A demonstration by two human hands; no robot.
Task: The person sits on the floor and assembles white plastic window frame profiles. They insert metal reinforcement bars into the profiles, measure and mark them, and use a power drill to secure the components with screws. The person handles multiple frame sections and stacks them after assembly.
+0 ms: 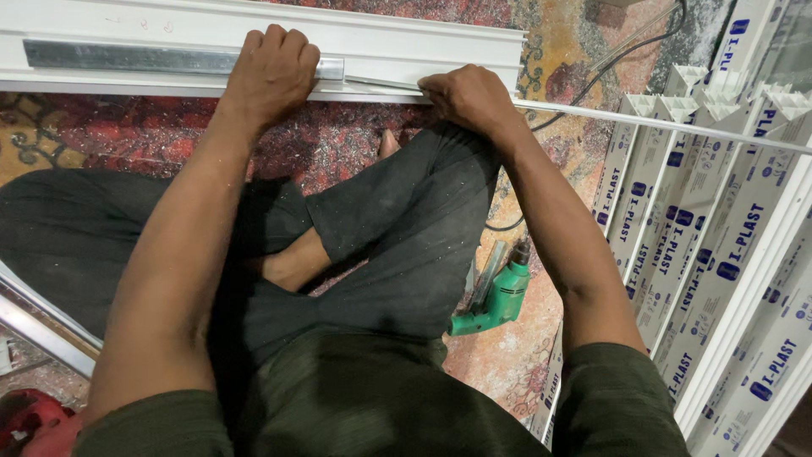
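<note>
At the far left, metal rails are seen lying on the floor beside the seated person's knee. The left hand is pressed palm-down, fingers curled over the edge, onto a white plastic window-frame profile lying across a red patterned carpet; a grey metal strip is set in the profile's channel. The right hand is closed in a pinch on a thin white strip at the profile's near edge. A green electric drill is lying by the right thigh. Wrapped white profiles are stacked at the right.
</note>
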